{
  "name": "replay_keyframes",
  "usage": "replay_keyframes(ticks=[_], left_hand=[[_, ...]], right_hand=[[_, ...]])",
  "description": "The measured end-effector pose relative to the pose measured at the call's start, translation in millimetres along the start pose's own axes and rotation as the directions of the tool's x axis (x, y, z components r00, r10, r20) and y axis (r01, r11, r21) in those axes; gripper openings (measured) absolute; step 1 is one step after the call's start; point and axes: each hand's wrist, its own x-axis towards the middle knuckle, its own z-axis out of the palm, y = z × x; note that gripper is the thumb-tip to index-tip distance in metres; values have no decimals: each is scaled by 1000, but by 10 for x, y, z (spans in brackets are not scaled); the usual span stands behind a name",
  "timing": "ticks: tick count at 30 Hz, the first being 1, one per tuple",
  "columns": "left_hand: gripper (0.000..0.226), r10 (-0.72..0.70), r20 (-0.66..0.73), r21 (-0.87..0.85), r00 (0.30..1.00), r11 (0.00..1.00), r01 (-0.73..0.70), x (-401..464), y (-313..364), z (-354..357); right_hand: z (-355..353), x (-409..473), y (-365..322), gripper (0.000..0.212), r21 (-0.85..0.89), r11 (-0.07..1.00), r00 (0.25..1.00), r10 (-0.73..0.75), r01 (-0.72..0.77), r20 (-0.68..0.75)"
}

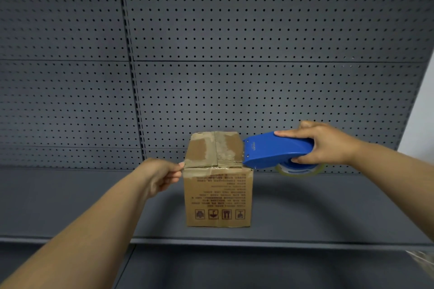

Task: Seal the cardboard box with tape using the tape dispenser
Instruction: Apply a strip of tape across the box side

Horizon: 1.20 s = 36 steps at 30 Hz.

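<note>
A small brown cardboard box stands upright on a dark grey shelf, its top flaps closed and marked with old tape residue. My right hand grips a blue tape dispenser at the box's top right corner, the clear tape roll showing beneath. A strip of clear tape runs along the front top edge. My left hand pinches at the box's top left corner, where that strip ends.
A grey pegboard back panel rises right behind the box. The shelf's front lip runs across below, with another dark surface under it. A pale wall shows at the far right.
</note>
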Motion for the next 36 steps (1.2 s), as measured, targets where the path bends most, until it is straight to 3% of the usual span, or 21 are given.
replay_keyframes(ticks=[6,10,12,14,16,18,20,22,24,28,36], left_hand=[[22,-44,24,93,999,995,42,2,30,7],[45,10,-129,345,992,938,35,-61,162,-74],[49,149,-202,510,968,860,-26,-73,236,-74],[45,494,-191,736,848,644,-209,-84,299,55],[44,756,71,812,651,335,-478,-186,340,301],[48,740,359,792,569,81,-606,-212,290,529],[58,634,469,808,615,-26,-589,-124,159,603],[77,631,454,835,629,-56,-547,9,0,569],[85,694,410,857,592,-71,-511,82,-116,569],[68,734,348,889,583,-61,-454,113,-142,621],[63,739,348,903,577,-99,-418,166,-160,611]], right_hand=[[23,-11,7,64,22,1000,1000,-2,2,2],[22,-9,25,64,17,1000,1000,-12,12,-11],[20,-9,33,65,4,1000,1000,-19,19,-19],[23,-5,24,65,8,1000,999,-26,26,-31],[22,9,0,64,15,1000,999,-27,28,-29],[13,21,-14,63,28,999,1000,-21,22,-22],[5,28,-6,63,34,999,1000,-20,20,-21],[12,25,17,63,40,999,1000,-19,20,-17],[41,16,49,64,59,998,1000,-15,15,-12],[109,-4,129,66,76,997,1000,-2,3,-11],[122,-31,200,74,119,993,998,4,-12,62]])
